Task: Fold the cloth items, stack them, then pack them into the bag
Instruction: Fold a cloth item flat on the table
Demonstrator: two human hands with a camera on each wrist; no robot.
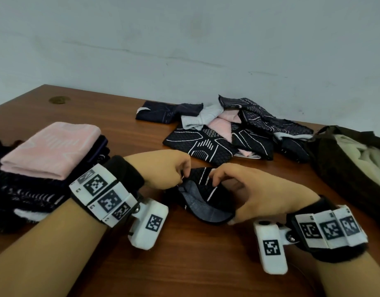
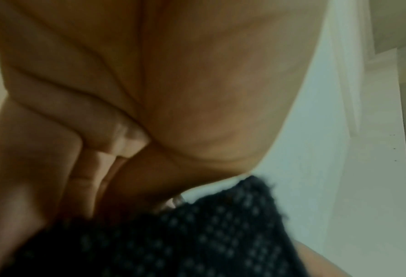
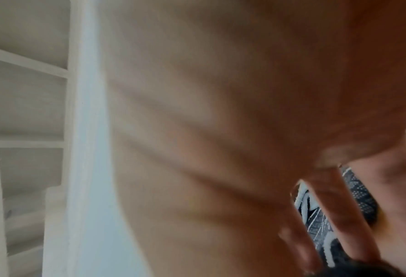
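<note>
1. Left hand: fingers curled, tips pinching the near-left edge of the black cloth. The left wrist view confirms it: fingers folded into the palm, dotted black fabric right below them.
2. Right hand: fingers curved over the cloth's right side, tips on its top edge, thumb under the lower fold (grey underside shows there). In the right wrist view the fingers lie across patterned fabric; view blurred, grip detail cannot be told beyond that.
3. Cloth sits between the two hands, partly doubled over, low over the table; whether its bottom touches the wood cannot be told.
4. Stack of folded cloths just left of the left wrist, pink one on top, dark ones under.
5. Loose pile beyond the fingertips, well apart: black patterned, pink and pale grey pieces, overlapping.
6. Bag to the right of the right hand, dark, mouth open, pale lining showing; pile's right end reaches its rim.
</note>
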